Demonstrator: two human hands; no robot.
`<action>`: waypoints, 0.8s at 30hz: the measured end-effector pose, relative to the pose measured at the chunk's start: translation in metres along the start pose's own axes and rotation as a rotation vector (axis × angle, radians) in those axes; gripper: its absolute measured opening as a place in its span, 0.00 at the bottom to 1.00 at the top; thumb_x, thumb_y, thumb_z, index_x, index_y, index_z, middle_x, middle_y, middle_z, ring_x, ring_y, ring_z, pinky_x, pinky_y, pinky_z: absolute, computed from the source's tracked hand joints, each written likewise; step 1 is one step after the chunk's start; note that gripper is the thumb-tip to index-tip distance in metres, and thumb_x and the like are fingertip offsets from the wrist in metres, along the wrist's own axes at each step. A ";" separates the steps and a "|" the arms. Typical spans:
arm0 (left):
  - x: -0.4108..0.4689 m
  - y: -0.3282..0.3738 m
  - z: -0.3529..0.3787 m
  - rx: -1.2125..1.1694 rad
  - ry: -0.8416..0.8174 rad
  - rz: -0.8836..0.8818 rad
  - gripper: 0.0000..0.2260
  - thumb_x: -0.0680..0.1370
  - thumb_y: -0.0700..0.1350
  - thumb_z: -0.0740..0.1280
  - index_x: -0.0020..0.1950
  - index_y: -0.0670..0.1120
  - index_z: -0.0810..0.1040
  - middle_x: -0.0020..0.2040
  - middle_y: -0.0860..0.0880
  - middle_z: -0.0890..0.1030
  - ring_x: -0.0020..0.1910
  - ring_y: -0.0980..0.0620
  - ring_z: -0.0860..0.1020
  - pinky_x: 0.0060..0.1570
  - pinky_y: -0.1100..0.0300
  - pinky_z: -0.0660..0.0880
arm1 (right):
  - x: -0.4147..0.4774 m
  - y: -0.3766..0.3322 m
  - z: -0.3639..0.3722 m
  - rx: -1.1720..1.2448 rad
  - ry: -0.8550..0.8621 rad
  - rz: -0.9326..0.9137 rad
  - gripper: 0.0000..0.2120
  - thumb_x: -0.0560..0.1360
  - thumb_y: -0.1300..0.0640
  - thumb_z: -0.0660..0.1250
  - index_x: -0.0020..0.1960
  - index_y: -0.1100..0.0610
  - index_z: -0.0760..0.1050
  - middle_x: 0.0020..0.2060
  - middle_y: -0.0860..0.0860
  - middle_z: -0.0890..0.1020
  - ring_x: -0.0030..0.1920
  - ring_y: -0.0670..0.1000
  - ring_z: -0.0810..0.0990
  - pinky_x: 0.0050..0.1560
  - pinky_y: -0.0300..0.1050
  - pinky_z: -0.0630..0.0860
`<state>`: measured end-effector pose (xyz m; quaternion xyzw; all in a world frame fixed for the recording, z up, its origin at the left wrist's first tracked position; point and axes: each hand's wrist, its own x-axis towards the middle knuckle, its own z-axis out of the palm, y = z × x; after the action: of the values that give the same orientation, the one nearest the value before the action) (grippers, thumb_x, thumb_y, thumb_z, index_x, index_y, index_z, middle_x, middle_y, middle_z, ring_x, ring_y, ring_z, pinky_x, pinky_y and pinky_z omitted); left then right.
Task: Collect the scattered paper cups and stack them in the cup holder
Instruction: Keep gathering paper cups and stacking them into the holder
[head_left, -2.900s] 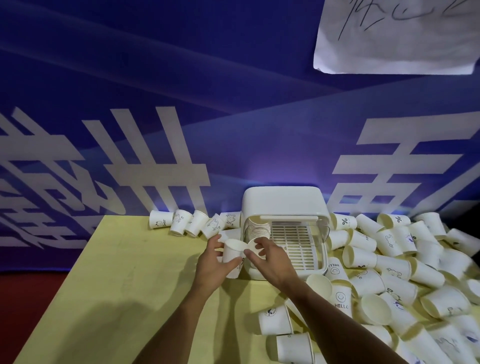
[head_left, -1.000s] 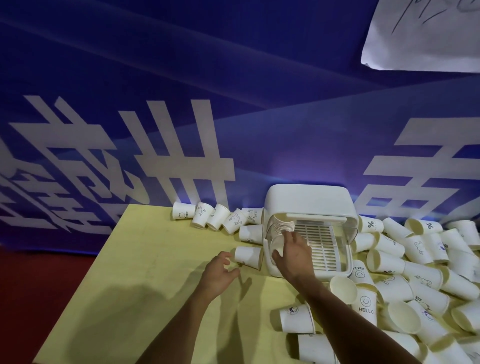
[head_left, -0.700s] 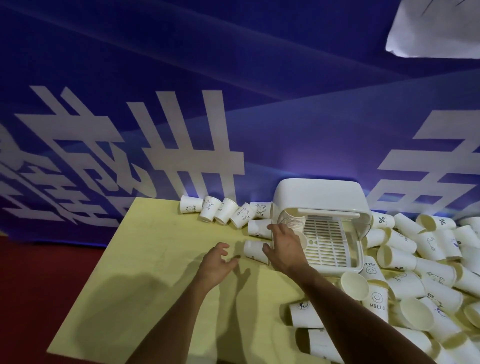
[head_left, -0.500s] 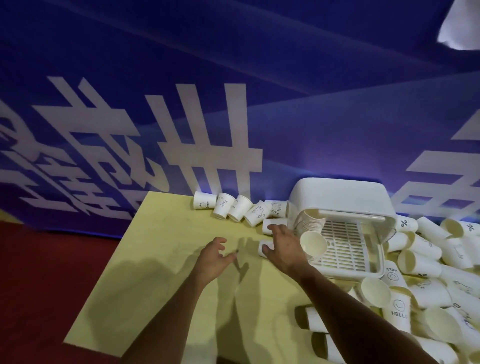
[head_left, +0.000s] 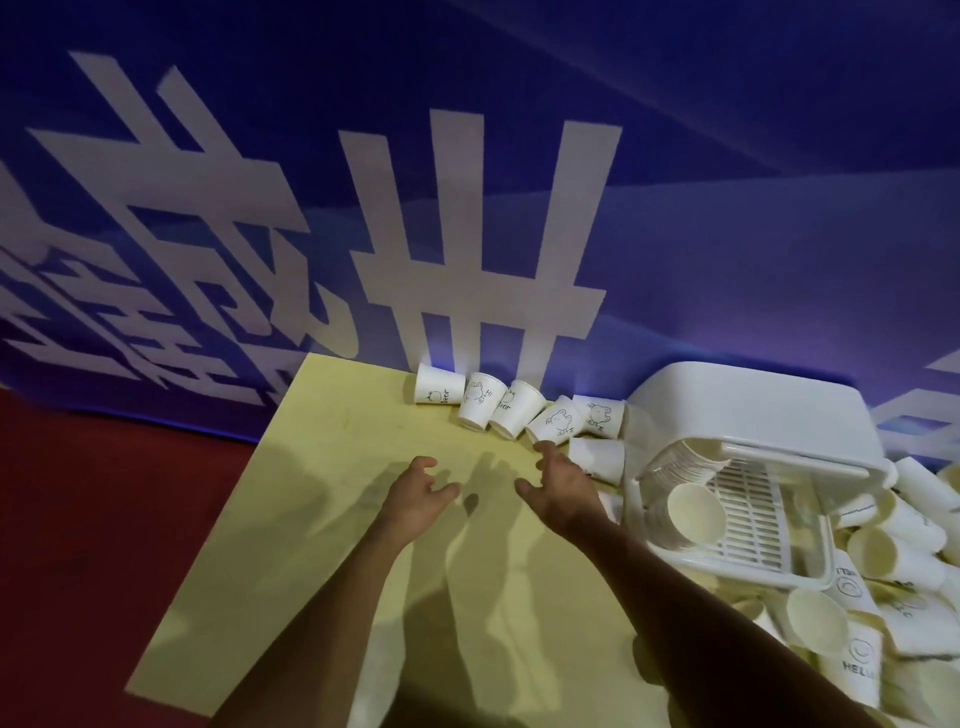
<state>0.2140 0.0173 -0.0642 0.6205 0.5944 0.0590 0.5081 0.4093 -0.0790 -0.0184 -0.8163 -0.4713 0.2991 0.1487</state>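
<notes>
The cup holder (head_left: 753, 410) was smooth, slightly glossy white plastic. Left of it, the paper cups (head_left: 519, 410) were matt white with printed line drawings. Under it the table (head_left: 311, 519) showed a matt pale-yellow face, possibly wood. Behind it hung a smooth blue banner (head_left: 727, 208).

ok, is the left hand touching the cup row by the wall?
Apart. Head view shows bare table between the left hand and the cup row.

Head view (single camera), angled down, near table (head_left: 322, 519)
</notes>
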 end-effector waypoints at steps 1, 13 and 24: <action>0.006 0.000 -0.001 -0.014 -0.009 -0.017 0.30 0.73 0.55 0.73 0.71 0.47 0.67 0.60 0.43 0.77 0.58 0.46 0.77 0.59 0.57 0.72 | 0.005 -0.003 0.002 0.000 -0.005 0.009 0.28 0.76 0.46 0.67 0.71 0.57 0.64 0.61 0.57 0.79 0.59 0.58 0.78 0.58 0.51 0.75; 0.088 0.009 -0.004 -0.458 -0.026 -0.243 0.26 0.70 0.61 0.73 0.62 0.47 0.75 0.49 0.48 0.80 0.47 0.49 0.78 0.48 0.56 0.74 | 0.075 -0.014 0.029 0.268 -0.013 0.312 0.25 0.75 0.48 0.71 0.65 0.60 0.70 0.53 0.56 0.81 0.57 0.58 0.77 0.55 0.49 0.74; 0.160 0.042 0.002 -0.736 0.144 -0.409 0.41 0.58 0.71 0.72 0.61 0.44 0.75 0.53 0.46 0.82 0.46 0.50 0.82 0.34 0.60 0.75 | 0.125 -0.017 0.067 0.480 0.184 0.555 0.28 0.74 0.32 0.63 0.49 0.58 0.81 0.46 0.55 0.84 0.50 0.58 0.81 0.52 0.50 0.76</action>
<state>0.2892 0.1534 -0.1208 0.2615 0.6784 0.2085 0.6541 0.4029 0.0341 -0.1054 -0.8783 -0.1333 0.3551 0.2909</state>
